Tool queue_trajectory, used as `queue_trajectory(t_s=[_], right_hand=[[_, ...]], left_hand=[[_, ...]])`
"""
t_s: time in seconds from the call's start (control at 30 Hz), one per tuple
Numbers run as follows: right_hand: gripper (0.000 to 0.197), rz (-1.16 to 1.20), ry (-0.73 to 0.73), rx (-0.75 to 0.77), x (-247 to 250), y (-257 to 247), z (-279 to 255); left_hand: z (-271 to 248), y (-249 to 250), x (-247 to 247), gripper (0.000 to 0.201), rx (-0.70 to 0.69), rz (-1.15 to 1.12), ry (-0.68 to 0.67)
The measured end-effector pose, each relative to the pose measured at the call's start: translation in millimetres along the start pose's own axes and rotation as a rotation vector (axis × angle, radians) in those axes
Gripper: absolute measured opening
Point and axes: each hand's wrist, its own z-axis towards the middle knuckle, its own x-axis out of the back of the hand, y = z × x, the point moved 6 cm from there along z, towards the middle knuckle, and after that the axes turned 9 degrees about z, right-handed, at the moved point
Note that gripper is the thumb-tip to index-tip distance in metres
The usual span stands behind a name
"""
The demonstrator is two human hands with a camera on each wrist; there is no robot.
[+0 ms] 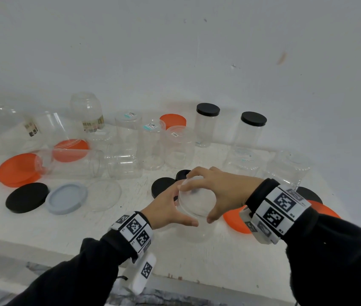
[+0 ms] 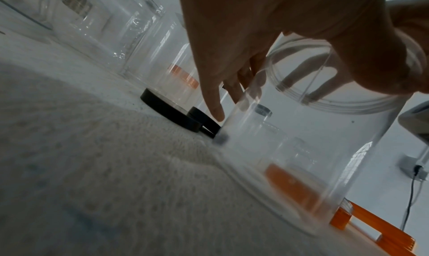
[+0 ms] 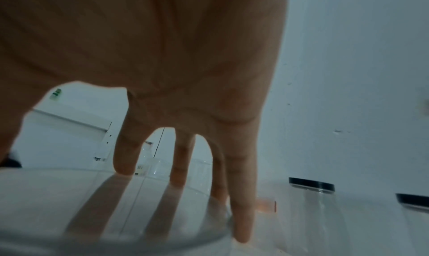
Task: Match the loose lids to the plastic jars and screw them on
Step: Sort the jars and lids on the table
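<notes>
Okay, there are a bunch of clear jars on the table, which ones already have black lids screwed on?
The two tall clear jars at the back right: one left of the other. Each carries a black lid; the other black lids lie loose on the table.

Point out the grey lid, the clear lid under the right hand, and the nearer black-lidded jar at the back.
grey lid [image 1: 66, 198]: head view, middle of its recessed top.
clear lid [image 1: 197, 198]: head view, its flat top.
black-lidded jar [image 1: 252, 131]: head view, clear wall just below the black cap.
</notes>
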Motion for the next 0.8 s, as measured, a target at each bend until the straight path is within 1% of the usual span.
queue_trajectory(t_s=[0.13,0.27,0.53,0.63,0.8], right_hand=[[0.085,0.052,-0.019,0.031,-0.2,-0.1,0.6],[0.084,0.084,-0.026,0.041,0.1,1.0,2.0],[0.082,0.076,-0.059,0.060,0.2,1.2,4.7],[0.081,0.022,-0.015,0.026,1.3,2.3,4.9],[0.078,-0.092,0.143,-0.064,2.9,0.3,4.1]], left_hand=[[0.8,-0.1,0.1,0.090,-0.002,0.002,-0.030],[0.8,0.1,0.6,0.089,0.003,-0.005,-0.029],[0.5,-0.8,0.9,0.090,0.017,-0.017,-0.033],[0.0,-1.1,-0.1,0.089,0.020,-0.011,-0.007],[-1.5,1.1,-0.9,0.084,0.006,0.004,0.014]])
